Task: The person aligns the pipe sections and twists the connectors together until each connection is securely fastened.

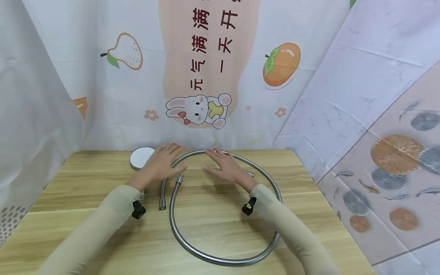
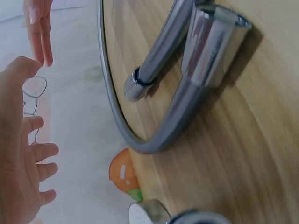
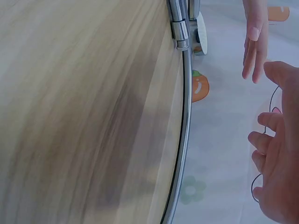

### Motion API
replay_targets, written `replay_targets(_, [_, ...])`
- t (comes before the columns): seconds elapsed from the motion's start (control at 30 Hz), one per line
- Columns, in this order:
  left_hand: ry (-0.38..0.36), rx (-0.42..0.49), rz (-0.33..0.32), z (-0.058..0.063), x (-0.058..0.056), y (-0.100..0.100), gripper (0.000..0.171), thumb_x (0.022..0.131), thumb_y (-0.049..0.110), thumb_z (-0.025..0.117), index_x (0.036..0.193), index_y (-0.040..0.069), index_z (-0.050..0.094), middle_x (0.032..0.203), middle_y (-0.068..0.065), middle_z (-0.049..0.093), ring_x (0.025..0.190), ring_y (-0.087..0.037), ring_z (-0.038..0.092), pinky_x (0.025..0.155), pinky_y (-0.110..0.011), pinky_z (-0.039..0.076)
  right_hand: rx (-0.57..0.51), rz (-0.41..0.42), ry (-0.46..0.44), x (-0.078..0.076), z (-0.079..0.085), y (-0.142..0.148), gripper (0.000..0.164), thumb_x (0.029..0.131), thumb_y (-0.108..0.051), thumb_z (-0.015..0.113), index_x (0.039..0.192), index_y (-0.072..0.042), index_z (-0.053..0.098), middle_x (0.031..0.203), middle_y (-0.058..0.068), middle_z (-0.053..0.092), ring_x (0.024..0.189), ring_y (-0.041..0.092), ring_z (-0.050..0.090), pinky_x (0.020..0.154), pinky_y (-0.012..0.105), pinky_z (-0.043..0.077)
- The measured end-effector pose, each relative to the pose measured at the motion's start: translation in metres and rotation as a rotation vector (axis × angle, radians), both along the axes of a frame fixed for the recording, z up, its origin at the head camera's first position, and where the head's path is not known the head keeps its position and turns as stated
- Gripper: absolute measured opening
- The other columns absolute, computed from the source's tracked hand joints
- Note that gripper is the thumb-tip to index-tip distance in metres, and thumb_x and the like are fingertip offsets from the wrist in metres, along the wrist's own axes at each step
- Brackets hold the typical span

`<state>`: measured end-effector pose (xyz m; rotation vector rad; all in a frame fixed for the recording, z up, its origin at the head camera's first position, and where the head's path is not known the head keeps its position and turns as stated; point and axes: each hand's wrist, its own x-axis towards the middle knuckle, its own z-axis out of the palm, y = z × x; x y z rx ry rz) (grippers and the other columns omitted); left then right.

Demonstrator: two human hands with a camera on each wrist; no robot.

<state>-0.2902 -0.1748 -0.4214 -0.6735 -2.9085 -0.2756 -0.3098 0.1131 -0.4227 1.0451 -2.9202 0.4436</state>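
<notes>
A flexible metal shower hose [image 1: 223, 262] lies in a wide loop on the wooden table, both end fittings on its left side. One end fitting [image 1: 162, 204] points toward the front; the other [image 1: 179, 178] lies under my left hand's side. My left hand [image 1: 160, 163] is raised, fingers spread, between the hose and a round white-faced shower head [image 1: 141, 157], whose handle is partly hidden by that arm. Over the loop's back right part, my right hand [image 1: 225, 166] is also raised with fingers extended. Neither hand holds anything. In the left wrist view, the chrome hose fitting [image 2: 212, 46] appears close up.
A small metal piece [image 1: 249, 173] lies inside the loop beside my right wrist, partly covered. Printed curtains [image 1: 220, 137] hang along the table's back edge and right side, with a white curtain [image 1: 41, 114] at the left. Bare wooden tabletop [image 1: 220, 229] shows inside the loop.
</notes>
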Motion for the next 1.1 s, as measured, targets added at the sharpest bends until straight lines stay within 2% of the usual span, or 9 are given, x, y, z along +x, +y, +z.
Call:
replay_targets(0.27, [0.015, -0.024, 0.043, 0.013, 0.000, -0.012, 0.075, 0.097, 0.059, 0.056, 0.156, 0.017, 0.039, 0.157, -0.019, 0.044, 0.147, -0.042, 0.039, 0.121, -0.070, 0.020, -0.060, 0.063, 0.067, -0.004, 0.013, -0.014, 0.067, 0.102, -0.054, 0.054, 0.158, -0.022, 0.037, 0.162, 0.000, 0.042, 0.157, 0.025, 0.025, 0.128, 0.059, 0.008])
replay_targets(0.43, [0.016, -0.032, 0.062, 0.020, 0.003, -0.023, 0.073, 0.098, 0.053, 0.059, 0.156, 0.014, 0.040, 0.154, -0.021, 0.048, 0.144, -0.042, 0.043, 0.119, -0.071, 0.022, -0.091, 0.145, 0.086, -0.002, 0.022, -0.030, 0.060, 0.103, -0.047, 0.057, 0.155, -0.019, 0.044, 0.159, 0.003, 0.046, 0.156, 0.026, 0.028, 0.127, 0.063, 0.013])
replay_targets(0.6, [-0.002, -0.030, 0.095, 0.023, 0.005, -0.038, 0.073, 0.098, 0.053, 0.058, 0.157, 0.014, 0.038, 0.151, -0.024, 0.051, 0.140, -0.045, 0.046, 0.118, -0.069, 0.026, -0.098, 0.199, 0.070, 0.004, 0.027, -0.042, 0.056, 0.104, -0.041, 0.058, 0.153, -0.017, 0.047, 0.158, 0.003, 0.048, 0.156, 0.026, 0.028, 0.127, 0.060, 0.015])
replay_targets(0.8, [-0.006, -0.048, 0.148, 0.017, 0.010, -0.058, 0.074, 0.098, 0.051, 0.058, 0.157, 0.010, 0.037, 0.143, -0.029, 0.055, 0.134, -0.050, 0.050, 0.114, -0.069, 0.034, -0.088, 0.231, 0.070, 0.012, 0.028, -0.054, 0.053, 0.104, -0.039, 0.058, 0.151, -0.017, 0.049, 0.156, 0.002, 0.050, 0.154, 0.024, 0.032, 0.128, 0.055, 0.018])
replay_targets(1.0, [-0.023, -0.038, 0.201, 0.004, 0.015, -0.080, 0.075, 0.098, 0.049, 0.058, 0.154, 0.003, 0.038, 0.136, -0.032, 0.058, 0.128, -0.050, 0.053, 0.108, -0.069, 0.038, -0.137, 0.287, 0.088, 0.019, 0.023, -0.063, 0.050, 0.102, -0.033, 0.062, 0.148, -0.015, 0.054, 0.153, 0.003, 0.054, 0.152, 0.025, 0.036, 0.128, 0.053, 0.020])
replay_targets(1.1, [-0.024, -0.040, 0.219, -0.004, 0.017, -0.088, 0.074, 0.098, 0.049, 0.058, 0.153, 0.002, 0.039, 0.132, -0.033, 0.060, 0.125, -0.051, 0.054, 0.105, -0.069, 0.040, -0.151, 0.313, 0.118, 0.022, 0.020, -0.067, 0.047, 0.101, -0.030, 0.065, 0.145, -0.012, 0.057, 0.149, 0.005, 0.057, 0.150, 0.026, 0.040, 0.126, 0.054, 0.025])
